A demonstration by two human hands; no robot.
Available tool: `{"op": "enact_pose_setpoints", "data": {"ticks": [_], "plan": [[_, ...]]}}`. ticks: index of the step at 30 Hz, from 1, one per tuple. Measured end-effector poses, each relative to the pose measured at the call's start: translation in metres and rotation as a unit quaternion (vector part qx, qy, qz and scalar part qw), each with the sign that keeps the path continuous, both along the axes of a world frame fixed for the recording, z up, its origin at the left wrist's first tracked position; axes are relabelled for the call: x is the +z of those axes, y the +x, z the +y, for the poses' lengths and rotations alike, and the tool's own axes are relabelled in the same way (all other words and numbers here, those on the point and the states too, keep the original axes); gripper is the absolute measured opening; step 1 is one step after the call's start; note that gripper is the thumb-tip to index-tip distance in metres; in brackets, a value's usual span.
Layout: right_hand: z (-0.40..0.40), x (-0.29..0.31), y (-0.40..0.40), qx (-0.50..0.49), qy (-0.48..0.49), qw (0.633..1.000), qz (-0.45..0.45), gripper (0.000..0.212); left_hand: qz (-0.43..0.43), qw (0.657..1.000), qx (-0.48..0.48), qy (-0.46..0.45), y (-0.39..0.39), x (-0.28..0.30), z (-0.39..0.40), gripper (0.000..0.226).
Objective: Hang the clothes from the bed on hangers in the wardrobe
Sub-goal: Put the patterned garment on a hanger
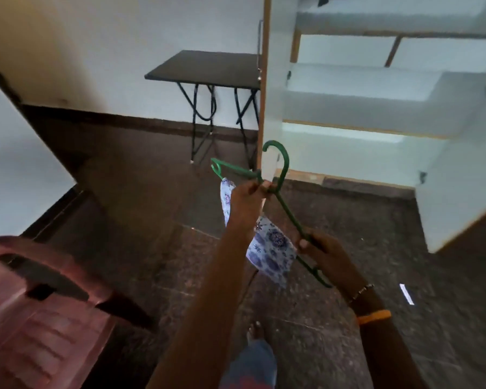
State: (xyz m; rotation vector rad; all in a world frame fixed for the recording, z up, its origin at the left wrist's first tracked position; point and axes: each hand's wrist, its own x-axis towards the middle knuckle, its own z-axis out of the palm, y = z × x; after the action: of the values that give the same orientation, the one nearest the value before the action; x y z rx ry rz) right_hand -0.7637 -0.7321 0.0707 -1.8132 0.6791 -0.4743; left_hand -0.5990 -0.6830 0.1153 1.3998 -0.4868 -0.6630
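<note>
A green plastic hanger [285,204] is held in front of me, tilted, its hook pointing up toward the wardrobe. My left hand [249,196] grips the hanger near its neck. My right hand [324,252] grips its lower right arm. A white cloth with a blue flower print [272,248] hangs from the hanger between my hands and behind my left wrist. The open white wardrobe [376,94] with bare shelves stands ahead on the right. The bed is out of view.
A small black folding table [208,68] stands against the wall left of the wardrobe. A reddish-brown plastic chair [40,304] sits at the lower left. The open wardrobe door [466,178] juts out on the right. The floor [152,192] is dark stone.
</note>
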Motion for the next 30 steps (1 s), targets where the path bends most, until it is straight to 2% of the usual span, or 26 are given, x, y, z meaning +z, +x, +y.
{"op": "enact_pose_setpoints", "data": {"ticks": [3,6,10,13,17,19,22,30], "plan": [[-0.053,-0.006,-0.024,-0.067,0.041,0.996,-0.034,0.03,0.013,0.999,-0.051,-0.002,0.012,-0.001,-0.083,0.017],[-0.108,0.003,-0.026,-0.184,0.101,0.971,-0.116,0.052,0.013,0.995,-0.1,-0.012,0.024,0.007,-0.169,0.019],[-0.195,0.03,0.001,-0.283,0.046,0.941,-0.182,0.058,-0.018,0.978,-0.206,0.004,0.036,0.035,-0.278,0.029],[-0.262,0.053,0.022,-0.331,0.008,0.919,-0.214,0.063,-0.097,0.949,-0.3,0.021,0.051,0.051,-0.351,0.029],[-0.351,0.094,0.042,-0.347,-0.036,0.899,-0.266,0.067,-0.184,0.921,-0.341,0.035,0.066,0.07,-0.439,0.021],[-0.408,0.117,0.051,-0.33,-0.069,0.894,-0.296,0.057,-0.217,0.909,-0.354,0.029,0.074,0.082,-0.491,0.023],[-0.491,0.143,0.061,-0.327,-0.09,0.882,-0.326,0.028,-0.263,0.895,-0.36,0.008,0.083,0.105,-0.558,0.023],[-0.753,0.25,0.07,-0.325,-0.229,0.848,-0.35,0.034,-0.363,0.882,-0.293,-0.071,0.096,0.231,-0.785,0.019]]}}
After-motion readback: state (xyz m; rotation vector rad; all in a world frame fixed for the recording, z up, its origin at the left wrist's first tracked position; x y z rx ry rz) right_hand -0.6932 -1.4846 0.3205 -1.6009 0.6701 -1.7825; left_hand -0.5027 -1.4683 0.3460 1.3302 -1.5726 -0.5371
